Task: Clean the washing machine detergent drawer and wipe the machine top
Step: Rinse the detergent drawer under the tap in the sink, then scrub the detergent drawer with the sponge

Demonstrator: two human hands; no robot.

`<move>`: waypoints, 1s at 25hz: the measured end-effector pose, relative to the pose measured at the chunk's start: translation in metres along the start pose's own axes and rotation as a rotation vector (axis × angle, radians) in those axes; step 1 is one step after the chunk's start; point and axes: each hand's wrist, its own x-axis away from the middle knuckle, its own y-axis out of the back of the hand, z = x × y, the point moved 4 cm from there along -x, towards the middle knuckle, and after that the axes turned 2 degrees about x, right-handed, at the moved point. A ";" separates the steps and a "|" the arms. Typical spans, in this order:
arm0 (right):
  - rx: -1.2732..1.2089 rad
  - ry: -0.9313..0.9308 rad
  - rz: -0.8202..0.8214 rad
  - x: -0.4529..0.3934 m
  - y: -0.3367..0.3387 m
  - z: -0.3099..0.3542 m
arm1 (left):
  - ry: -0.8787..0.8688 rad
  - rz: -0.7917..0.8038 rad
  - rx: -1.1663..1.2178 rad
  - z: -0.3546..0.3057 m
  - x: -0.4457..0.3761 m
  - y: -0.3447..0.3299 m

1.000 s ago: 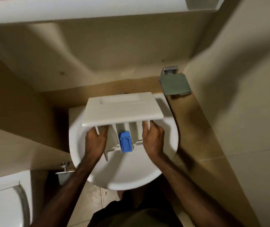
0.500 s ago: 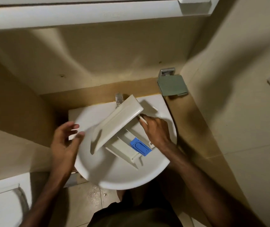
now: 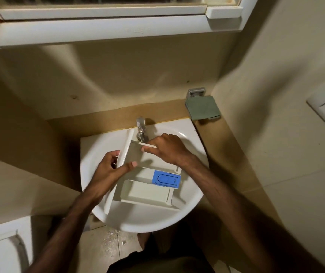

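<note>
White plastic sits under our fingertips: our left hand (image 3: 109,170) pinches the front panel of the detergent drawer (image 3: 148,186), thumb on the inside, fingers curled round the outer face. Our right hand (image 3: 166,149) closes on the drawer's back wall beside the tap (image 3: 141,129), thumb pressed along the edge. The drawer lies open side up in the sink (image 3: 98,146), its blue insert (image 3: 166,179) near the right wall. For rinsing, we judge it best to keep both grips firm and tilt the compartments under the spout.
</note>
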 end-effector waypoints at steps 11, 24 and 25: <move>0.209 -0.263 -0.715 0.028 0.052 -0.124 | 0.207 -0.007 0.524 0.022 0.023 0.014; -0.009 -0.019 -0.546 0.017 0.060 -0.179 | 0.184 -0.067 0.639 0.011 0.022 0.009; -0.039 -0.016 -0.509 0.018 0.062 -0.182 | 0.167 -0.064 0.645 0.010 0.021 0.009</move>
